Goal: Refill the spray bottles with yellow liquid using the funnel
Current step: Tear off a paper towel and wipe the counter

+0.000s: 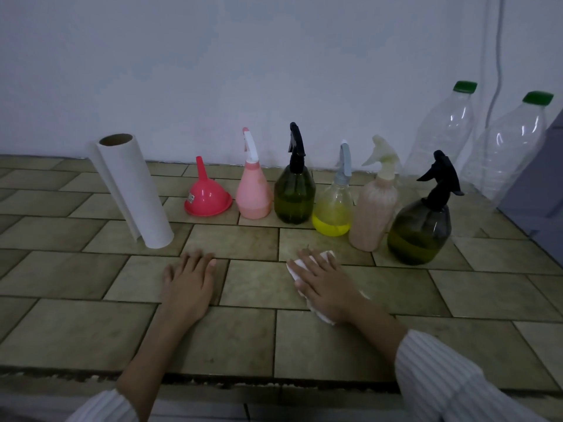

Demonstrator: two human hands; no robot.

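Several spray bottles stand in a row on the tiled counter [243, 336]: a pink one [254, 193], a dark green one [294, 194], a clear one [332, 213] holding yellow liquid at its base, a pale pink one [376, 213] and a dark round one [422, 229] with yellowish liquid. All have their spray heads on. A red funnel [207, 196] sits upside down, left of the pink bottle. My left hand [189, 286] lies flat on the counter with straight fingers. My right hand [324, 283] presses flat on a white paper towel piece [316, 312].
A paper towel roll [134, 190] stands tilted at the left. Two large clear bottles with green caps, one [441, 129] nearer the wall and the other [505, 147], stand at the back right. A grey object [539, 190] sits at the right edge. The counter's front edge runs just below my forearms.
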